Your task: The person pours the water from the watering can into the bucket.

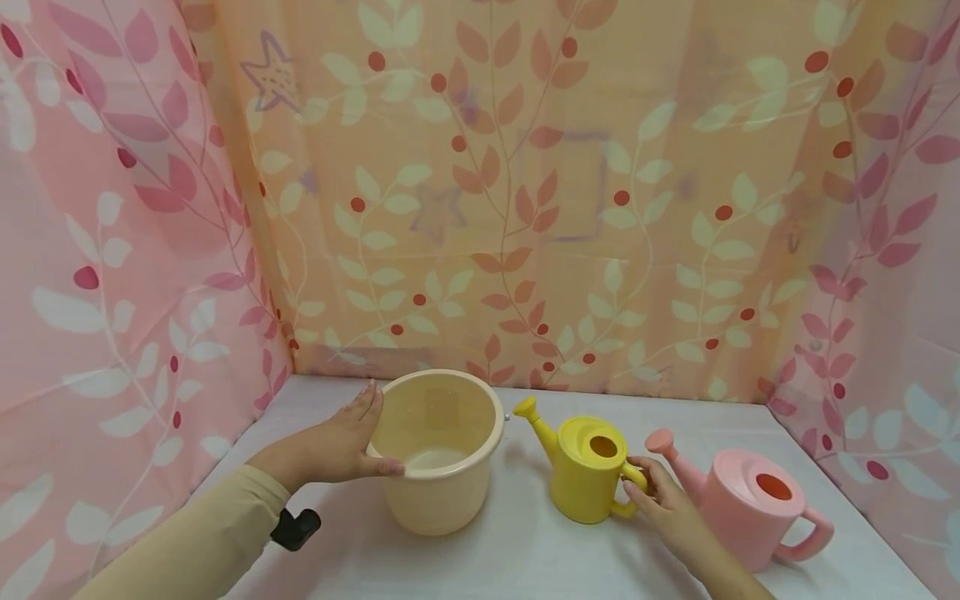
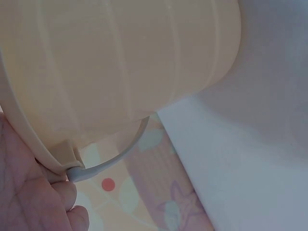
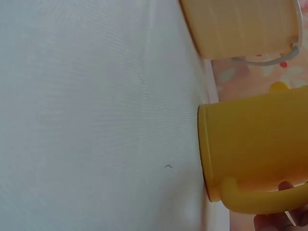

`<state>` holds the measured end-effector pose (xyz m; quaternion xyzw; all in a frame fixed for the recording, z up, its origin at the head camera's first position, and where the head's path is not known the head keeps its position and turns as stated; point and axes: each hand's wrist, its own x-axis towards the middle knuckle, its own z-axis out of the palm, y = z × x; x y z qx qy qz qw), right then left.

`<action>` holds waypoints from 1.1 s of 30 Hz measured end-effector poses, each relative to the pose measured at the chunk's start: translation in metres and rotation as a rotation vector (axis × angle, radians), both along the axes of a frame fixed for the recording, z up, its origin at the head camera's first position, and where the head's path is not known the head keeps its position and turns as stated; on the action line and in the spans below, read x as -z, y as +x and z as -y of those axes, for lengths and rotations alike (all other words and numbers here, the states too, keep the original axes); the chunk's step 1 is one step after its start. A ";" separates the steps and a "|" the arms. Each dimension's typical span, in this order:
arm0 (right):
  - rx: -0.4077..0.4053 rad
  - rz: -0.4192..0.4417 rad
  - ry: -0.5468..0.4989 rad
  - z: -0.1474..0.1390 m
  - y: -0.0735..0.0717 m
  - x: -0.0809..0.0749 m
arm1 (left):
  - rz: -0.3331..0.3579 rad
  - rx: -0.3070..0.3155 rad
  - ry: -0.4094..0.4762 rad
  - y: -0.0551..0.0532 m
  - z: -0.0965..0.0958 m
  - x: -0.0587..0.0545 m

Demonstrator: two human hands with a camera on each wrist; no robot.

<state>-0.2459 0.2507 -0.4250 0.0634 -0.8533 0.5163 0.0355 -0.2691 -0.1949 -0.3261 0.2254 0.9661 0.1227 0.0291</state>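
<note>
A cream bucket (image 1: 442,500) stands upright on the white table, its grey handle (image 2: 113,160) hanging down at the far side. My left hand (image 1: 337,442) rests against the bucket's left rim, thumb at the front edge and fingers stretched toward the back. To the right, a yellow watering can (image 1: 585,479) stands with its spout toward the bucket. My right hand (image 1: 663,504) grips the can's handle (image 3: 262,199), fingers through the loop and thumb on the outside.
A pink watering can (image 1: 750,508) stands to the right, just beyond my right hand, its spout pointing left. Leaf-patterned cloth (image 1: 525,208) walls in the white table (image 1: 525,550) at the back and both sides. A black strap piece (image 1: 295,530) hangs below my left sleeve.
</note>
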 end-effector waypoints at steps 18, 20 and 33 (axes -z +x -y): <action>-0.001 0.059 -0.106 0.005 -0.008 0.019 | 0.006 -0.006 0.000 -0.001 0.001 0.001; -0.017 0.048 -0.104 0.006 -0.008 0.020 | 0.007 -0.009 0.011 0.000 0.001 0.000; 0.002 -0.136 -0.141 0.016 -0.001 0.019 | 0.017 -0.023 0.032 0.003 -0.001 -0.001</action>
